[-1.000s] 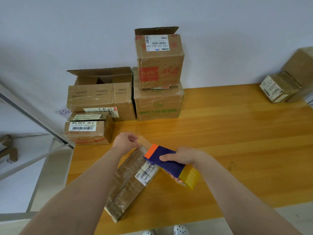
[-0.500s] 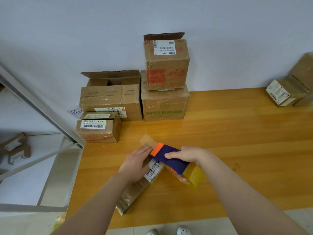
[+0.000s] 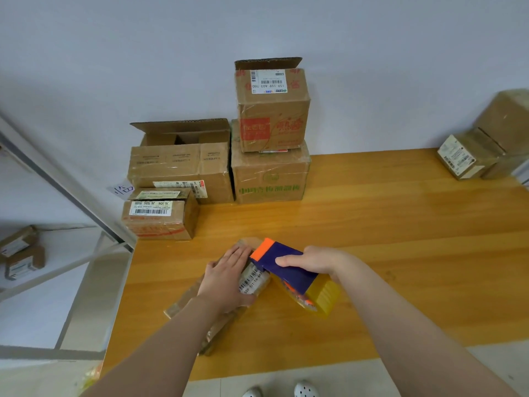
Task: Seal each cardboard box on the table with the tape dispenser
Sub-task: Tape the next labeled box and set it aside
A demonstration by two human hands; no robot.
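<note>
A long, flat cardboard box (image 3: 184,300) lies slantwise on the wooden desk (image 3: 400,253) near its front left part, its far end pointing away and to the right. The left grip (image 3: 226,277), a bare hand, rests flat on top of this box with straight fingers, holding nothing. A white barcode label (image 3: 253,279) on the box shows just right of that hand. The right grip (image 3: 312,260) is curled round the purple body of the tape dispenser (image 3: 286,275), which sits tilted over the far end of the box; its orange front edge is just beside the left fingertips, and its yellowish roll of tape (image 3: 323,296) hangs at the near right end, close to the desk. At the back left of the desk, against the wall, stand 4 more boxes: an open box (image 3: 180,167), a small labelled box (image 3: 160,216) in front of it, a box with green print (image 3: 270,179), and 1 box with red print (image 3: 272,110) stacked on top of that, its flap up. More boxes (image 3: 463,157) sit at the far right edge. 2 white shoes (image 3: 306,389) show below the desk's front edge.
</note>
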